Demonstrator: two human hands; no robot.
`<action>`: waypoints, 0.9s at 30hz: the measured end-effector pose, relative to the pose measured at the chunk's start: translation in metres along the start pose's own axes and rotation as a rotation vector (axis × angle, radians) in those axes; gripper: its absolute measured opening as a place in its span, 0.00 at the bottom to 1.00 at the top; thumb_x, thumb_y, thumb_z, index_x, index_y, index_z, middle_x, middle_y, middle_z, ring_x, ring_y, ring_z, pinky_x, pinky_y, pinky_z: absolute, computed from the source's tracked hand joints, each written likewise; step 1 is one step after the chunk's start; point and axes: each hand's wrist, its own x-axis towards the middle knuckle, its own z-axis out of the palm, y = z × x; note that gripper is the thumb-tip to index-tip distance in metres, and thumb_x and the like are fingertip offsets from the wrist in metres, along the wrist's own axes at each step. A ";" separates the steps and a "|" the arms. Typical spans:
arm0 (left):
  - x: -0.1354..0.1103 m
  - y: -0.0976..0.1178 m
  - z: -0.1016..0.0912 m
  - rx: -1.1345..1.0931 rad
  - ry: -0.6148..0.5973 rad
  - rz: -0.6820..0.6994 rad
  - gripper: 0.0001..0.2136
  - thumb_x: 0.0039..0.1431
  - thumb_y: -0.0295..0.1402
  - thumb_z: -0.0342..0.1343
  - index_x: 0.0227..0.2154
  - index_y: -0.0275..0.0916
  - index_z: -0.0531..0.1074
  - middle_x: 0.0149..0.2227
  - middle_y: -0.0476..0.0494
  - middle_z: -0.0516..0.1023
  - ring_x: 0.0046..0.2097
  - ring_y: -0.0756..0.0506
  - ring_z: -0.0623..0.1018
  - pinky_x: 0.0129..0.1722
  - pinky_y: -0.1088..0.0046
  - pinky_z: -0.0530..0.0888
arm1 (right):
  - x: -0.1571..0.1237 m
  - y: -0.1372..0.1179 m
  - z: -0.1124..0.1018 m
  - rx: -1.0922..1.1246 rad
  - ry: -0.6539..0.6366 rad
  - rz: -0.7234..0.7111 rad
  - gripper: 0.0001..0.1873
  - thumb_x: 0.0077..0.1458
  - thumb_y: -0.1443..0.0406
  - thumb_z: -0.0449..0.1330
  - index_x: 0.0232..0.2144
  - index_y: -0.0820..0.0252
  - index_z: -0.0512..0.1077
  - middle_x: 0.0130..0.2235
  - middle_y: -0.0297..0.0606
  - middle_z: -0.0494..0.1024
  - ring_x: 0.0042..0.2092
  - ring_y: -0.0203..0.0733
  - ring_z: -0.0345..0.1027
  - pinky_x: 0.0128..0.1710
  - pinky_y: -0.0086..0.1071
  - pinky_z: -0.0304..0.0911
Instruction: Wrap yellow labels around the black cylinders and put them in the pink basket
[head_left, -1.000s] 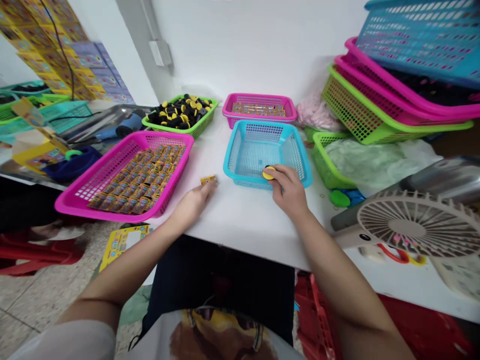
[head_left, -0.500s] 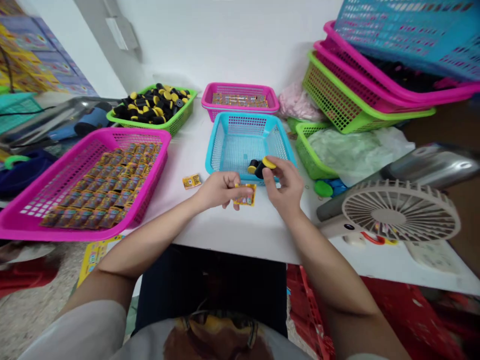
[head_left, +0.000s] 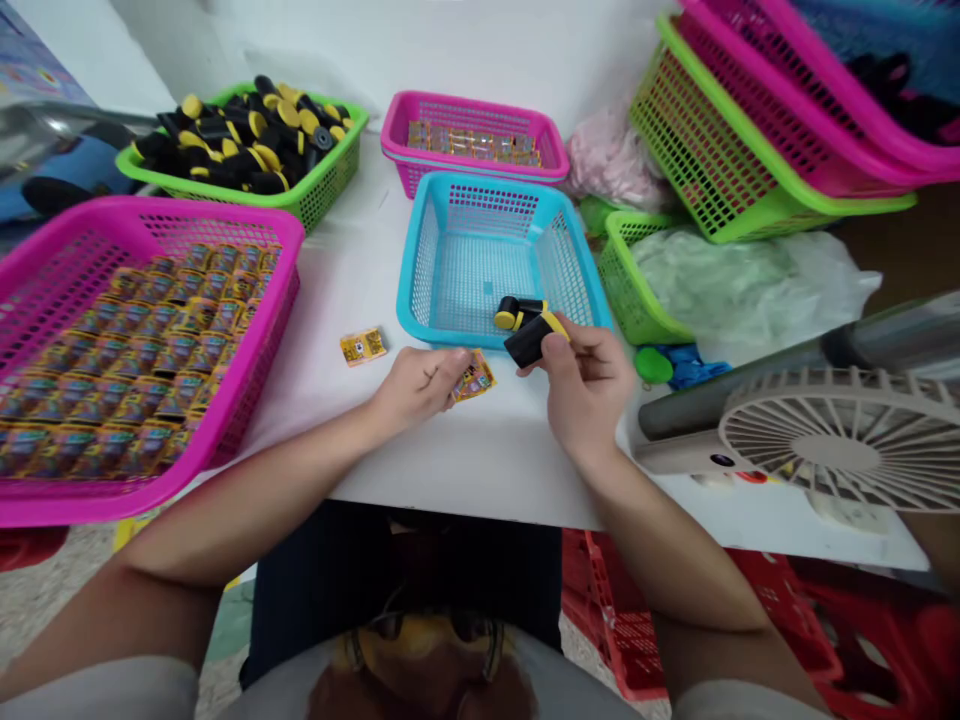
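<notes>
My left hand (head_left: pixel 421 385) pinches a small yellow printed label (head_left: pixel 475 377) over the white table, just in front of the blue basket (head_left: pixel 409 290). In my right hand (head_left: pixel 589 385) is a black cylinder with a yellow cap (head_left: pixel 529 342), tilted, held by its capped end between thumb and fingers. The label and the cylinder are close together but apart. Inside the blue basket, near its front wall, lie a few more black-and-yellow cylinders (head_left: pixel 507 312). Another yellow printed label stack (head_left: pixel 363 346) rests on the table left of my left hand.
A pink basket (head_left: pixel 259 400) of wrapped cylinders stands at left, a green basket (head_left: pixel 337 175) heaped with black-and-yellow cylinders behind it. Another pink basket (head_left: pixel 480 165) stands at the back. On the right are stacked baskets (head_left: pixel 720 150), a green basket with plastic bags (head_left: pixel 637 290) and a fan (head_left: pixel 836 450).
My view has shifted closer and downward. The right hand has turned the cylinder so its black side shows more, and the label in my left hand is tilted differently.
</notes>
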 end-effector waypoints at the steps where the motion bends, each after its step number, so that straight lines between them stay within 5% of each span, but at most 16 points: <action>1: 0.000 -0.001 0.002 -0.024 0.000 0.013 0.36 0.73 0.58 0.37 0.15 0.38 0.63 0.14 0.48 0.69 0.17 0.54 0.68 0.18 0.80 0.63 | -0.001 -0.001 0.000 0.034 -0.006 0.034 0.16 0.57 0.49 0.70 0.34 0.52 0.76 0.25 0.25 0.80 0.22 0.34 0.74 0.23 0.29 0.72; 7: -0.004 -0.003 0.006 -0.078 -0.061 0.037 0.39 0.68 0.66 0.33 0.14 0.39 0.58 0.13 0.48 0.63 0.16 0.53 0.62 0.16 0.75 0.56 | -0.007 -0.005 0.001 0.130 -0.059 0.145 0.19 0.56 0.50 0.71 0.28 0.54 0.69 0.25 0.24 0.79 0.25 0.34 0.77 0.24 0.28 0.74; 13: -0.006 0.001 0.005 -0.091 -0.085 -0.030 0.41 0.65 0.69 0.30 0.15 0.38 0.65 0.14 0.46 0.67 0.18 0.52 0.67 0.17 0.75 0.60 | -0.009 -0.008 0.002 0.179 -0.134 0.140 0.21 0.58 0.50 0.69 0.28 0.53 0.65 0.25 0.24 0.79 0.22 0.33 0.75 0.23 0.29 0.74; 27: -0.002 0.004 0.000 -0.138 0.076 0.046 0.41 0.66 0.68 0.34 0.16 0.37 0.69 0.15 0.45 0.71 0.18 0.54 0.68 0.20 0.78 0.65 | -0.013 -0.003 0.007 0.120 -0.166 0.088 0.21 0.58 0.50 0.69 0.29 0.54 0.64 0.28 0.24 0.82 0.23 0.33 0.77 0.24 0.28 0.76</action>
